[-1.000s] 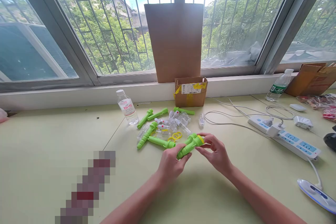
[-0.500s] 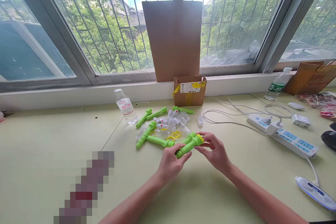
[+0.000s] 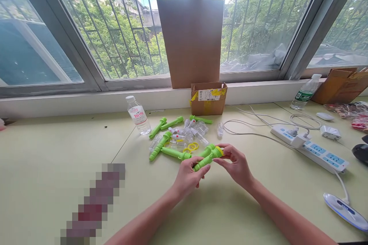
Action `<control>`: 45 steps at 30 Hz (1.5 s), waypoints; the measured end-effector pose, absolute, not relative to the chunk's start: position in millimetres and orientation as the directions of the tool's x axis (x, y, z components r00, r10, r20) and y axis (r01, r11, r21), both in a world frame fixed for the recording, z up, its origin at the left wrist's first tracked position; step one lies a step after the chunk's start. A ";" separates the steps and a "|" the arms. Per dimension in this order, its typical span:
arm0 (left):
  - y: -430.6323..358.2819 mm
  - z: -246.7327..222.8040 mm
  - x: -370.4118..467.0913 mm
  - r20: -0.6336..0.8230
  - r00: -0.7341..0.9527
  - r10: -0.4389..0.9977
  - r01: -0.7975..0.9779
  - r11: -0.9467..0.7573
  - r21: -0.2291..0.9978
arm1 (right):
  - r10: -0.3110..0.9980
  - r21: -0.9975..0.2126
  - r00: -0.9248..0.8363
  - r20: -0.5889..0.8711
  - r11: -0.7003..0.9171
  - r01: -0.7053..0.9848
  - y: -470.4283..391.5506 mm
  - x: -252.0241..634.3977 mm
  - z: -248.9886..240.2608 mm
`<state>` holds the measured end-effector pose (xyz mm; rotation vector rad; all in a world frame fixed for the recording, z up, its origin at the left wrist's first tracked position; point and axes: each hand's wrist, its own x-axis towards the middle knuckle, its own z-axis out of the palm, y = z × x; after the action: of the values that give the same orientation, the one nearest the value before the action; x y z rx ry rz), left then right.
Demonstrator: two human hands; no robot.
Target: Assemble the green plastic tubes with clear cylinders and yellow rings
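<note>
My left hand [image 3: 187, 178] is closed around the lower part of a green plastic tube [image 3: 209, 159], which slants up to the right. At the tube's wide upper end sits a yellow ring [image 3: 220, 151], with the fingers of my right hand [image 3: 237, 166] pinching it. Just behind lies another green tube [image 3: 207, 151], partly hidden. Beyond my hands is a loose pile: several more green tubes [image 3: 160, 146] with threaded ends, clear plastic cylinders [image 3: 201, 127], small white parts with red spots [image 3: 177, 137], and loose yellow rings [image 3: 192, 147].
A water bottle [image 3: 138, 116] stands left of the pile, and a small cardboard box [image 3: 208, 103] behind it. On the right lie a power strip [image 3: 310, 148], cables and an oval white device [image 3: 345, 211]. Another bottle [image 3: 306, 92] stands at the far right.
Both hands stay nearly in place, still on the tube and ring. The right fingers have shifted slightly around the ring; the view has moved a little.
</note>
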<state>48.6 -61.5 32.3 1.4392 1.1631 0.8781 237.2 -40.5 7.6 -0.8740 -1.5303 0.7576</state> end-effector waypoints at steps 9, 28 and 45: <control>-60.1 31.4 49.7 -0.146 0.319 0.937 0.154 0.100 0.983 | 0.869 -0.862 -0.079 0.488 0.494 0.117 -41.2 238.2 8.0; -51.2 22.2 46.4 -0.197 0.426 0.883 0.085 0.177 0.981 | 0.863 -0.856 -0.075 0.500 0.506 0.109 -37.0 238.7 0.1; -47.0 18.7 42.2 -0.222 0.493 0.842 0.036 0.235 0.971 | 0.877 -0.872 -0.077 0.475 0.481 0.092 -38.1 237.4 2.6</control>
<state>42.2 -47.0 18.7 1.2190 0.9123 0.6735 237.4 -38.1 2.6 -0.8790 -1.5207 0.8132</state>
